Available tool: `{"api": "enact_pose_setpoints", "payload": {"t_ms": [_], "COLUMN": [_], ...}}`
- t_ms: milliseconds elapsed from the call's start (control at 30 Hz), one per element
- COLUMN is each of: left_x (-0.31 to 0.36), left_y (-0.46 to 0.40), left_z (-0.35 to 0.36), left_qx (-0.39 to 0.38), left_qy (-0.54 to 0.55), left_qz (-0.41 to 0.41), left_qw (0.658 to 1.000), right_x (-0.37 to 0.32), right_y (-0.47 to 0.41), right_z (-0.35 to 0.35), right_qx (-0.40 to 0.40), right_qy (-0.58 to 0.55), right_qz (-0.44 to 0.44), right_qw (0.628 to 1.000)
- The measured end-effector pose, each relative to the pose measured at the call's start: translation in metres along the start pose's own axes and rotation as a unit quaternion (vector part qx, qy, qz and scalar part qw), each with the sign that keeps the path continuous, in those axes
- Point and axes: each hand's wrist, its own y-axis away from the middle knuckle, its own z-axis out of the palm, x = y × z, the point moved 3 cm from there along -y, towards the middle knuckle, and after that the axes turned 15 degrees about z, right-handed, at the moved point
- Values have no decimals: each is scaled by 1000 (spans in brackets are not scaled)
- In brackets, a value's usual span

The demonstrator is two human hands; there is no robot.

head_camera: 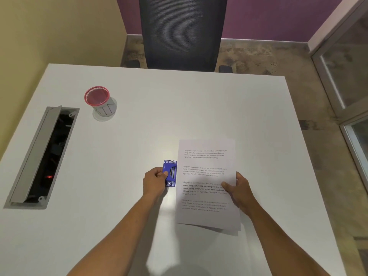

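A blue hole punch (pixel 170 173) is held over the white table (pixel 139 116), near its middle front. My left hand (pixel 154 181) grips it from the left side, thumb on its top. Its right side touches the left edge of a printed paper sheet (pixel 205 166) with four blocks of text. My right hand (pixel 238 193) holds the sheet's right edge, thumb on top and fingers underneath. The sheet's near end is lifted off the table and casts a shadow; a second sheet seems to lie under it.
A red mesh pen cup (pixel 99 101) stands at the back left. An open grey cable tray (pixel 42 156) is set into the table's left side. A black mesh office chair (pixel 182 32) stands behind the far edge. A glass partition (pixel 350 80) runs along the right.
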Motion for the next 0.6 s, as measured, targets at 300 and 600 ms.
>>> {"api": "enact_pose_setpoints", "payload": {"t_ms": [300, 600], "left_x": [0, 2], "left_y": [1, 0], "left_z": [-2, -6], "left_qx": [-13, -19], "left_qy": [15, 24], "left_qz": [10, 1], "left_qw": [1000, 1000], "right_x": [-3, 2], "right_y": [-9, -14], "right_z": [8, 7], "right_qx": [25, 31], "right_qy": [13, 1], "right_qz": [-4, 13], "right_qw": [1000, 999]}}
